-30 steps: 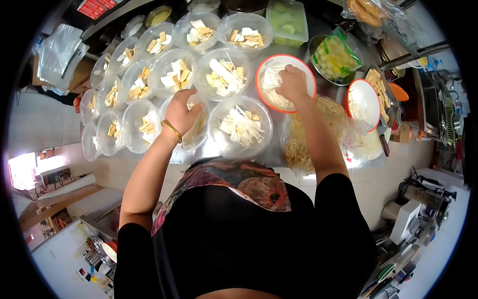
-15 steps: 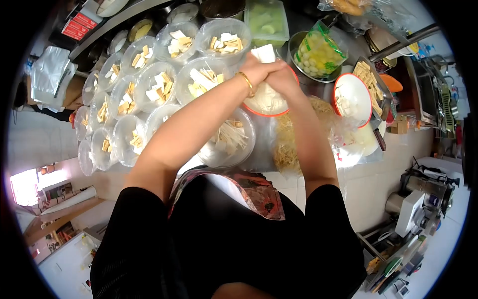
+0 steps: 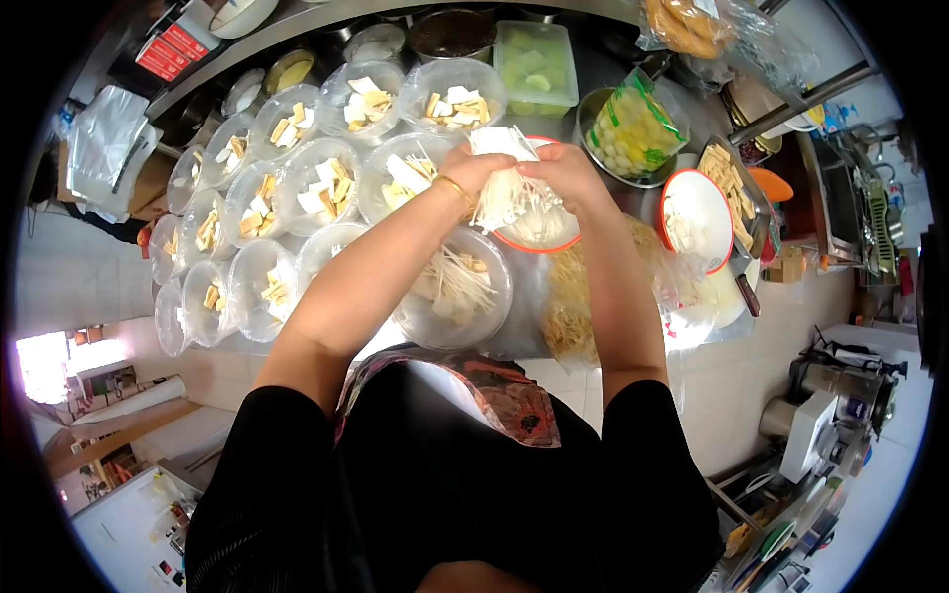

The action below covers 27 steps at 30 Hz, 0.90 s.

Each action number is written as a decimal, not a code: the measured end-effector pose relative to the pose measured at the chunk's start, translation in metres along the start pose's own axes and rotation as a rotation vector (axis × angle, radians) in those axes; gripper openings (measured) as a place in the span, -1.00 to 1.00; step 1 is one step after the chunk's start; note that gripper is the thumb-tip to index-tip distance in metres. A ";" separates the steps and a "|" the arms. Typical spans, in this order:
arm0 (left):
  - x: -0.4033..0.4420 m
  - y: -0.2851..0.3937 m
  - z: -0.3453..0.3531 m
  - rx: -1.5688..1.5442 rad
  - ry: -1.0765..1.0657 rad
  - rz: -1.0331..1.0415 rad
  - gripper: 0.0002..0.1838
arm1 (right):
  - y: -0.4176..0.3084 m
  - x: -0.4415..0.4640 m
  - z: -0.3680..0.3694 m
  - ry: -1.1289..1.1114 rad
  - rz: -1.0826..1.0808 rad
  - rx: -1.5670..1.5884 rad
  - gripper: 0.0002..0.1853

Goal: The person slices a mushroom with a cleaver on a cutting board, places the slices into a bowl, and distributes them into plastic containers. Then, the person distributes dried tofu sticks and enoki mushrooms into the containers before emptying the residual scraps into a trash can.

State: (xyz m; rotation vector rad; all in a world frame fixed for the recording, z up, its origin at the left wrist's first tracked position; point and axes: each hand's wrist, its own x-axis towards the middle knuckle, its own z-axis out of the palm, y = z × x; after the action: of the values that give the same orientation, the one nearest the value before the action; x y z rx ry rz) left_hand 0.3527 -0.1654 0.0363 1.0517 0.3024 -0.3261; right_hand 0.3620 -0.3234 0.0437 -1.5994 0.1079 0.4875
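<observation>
A bunch of white enoki mushrooms (image 3: 506, 198) is held between my two hands, its pale block-like base on the far side and its strands hanging toward me. My left hand (image 3: 473, 176) grips it from the left, and my right hand (image 3: 565, 176) closes on its right side. Just beneath is a red-rimmed bowl (image 3: 554, 245) with more enoki inside, partly hidden by my hands. Below my left forearm stands a plastic-lined bowl (image 3: 502, 306) with enoki strands and tan pieces. Another lined bowl (image 3: 374, 193), holding white and tan pieces, is next to my left wrist.
Several lined bowls (image 3: 287, 203) with cut pieces fill the left side. Right of my arm are bagged tan noodle-like strands (image 3: 568, 306), a red-rimmed white bowl (image 3: 717, 212) and a knife (image 3: 748, 295). Behind stand a green-filled tub (image 3: 535, 69) and a bag of pale balls (image 3: 633, 119).
My hands have moved left from over the red-rimmed bowl and spread apart from their overlapped grip. The enoki bunch now shows with its strands fanned downward.
</observation>
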 end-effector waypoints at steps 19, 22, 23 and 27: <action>-0.110 0.090 -0.151 -0.335 0.131 0.188 -0.75 | -0.070 0.037 0.168 -0.534 -0.159 -0.197 -0.66; -0.114 0.087 -0.147 -0.287 0.273 0.298 -0.72 | -0.059 0.009 0.210 -0.422 -0.356 -0.520 -0.64; -0.114 0.087 -0.152 -0.298 0.248 0.300 -0.71 | -0.063 0.002 0.217 -0.370 -0.371 -0.615 -0.64; -0.111 0.081 -0.177 -0.241 0.161 0.291 -0.70 | -0.062 0.002 0.235 -0.283 -0.380 -0.782 -0.64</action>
State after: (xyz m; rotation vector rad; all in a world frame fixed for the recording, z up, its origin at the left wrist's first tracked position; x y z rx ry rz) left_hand 0.2692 0.0408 0.0623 0.8699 0.3197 0.0569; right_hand 0.3293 -0.0882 0.0982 -2.2182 -0.6650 0.4759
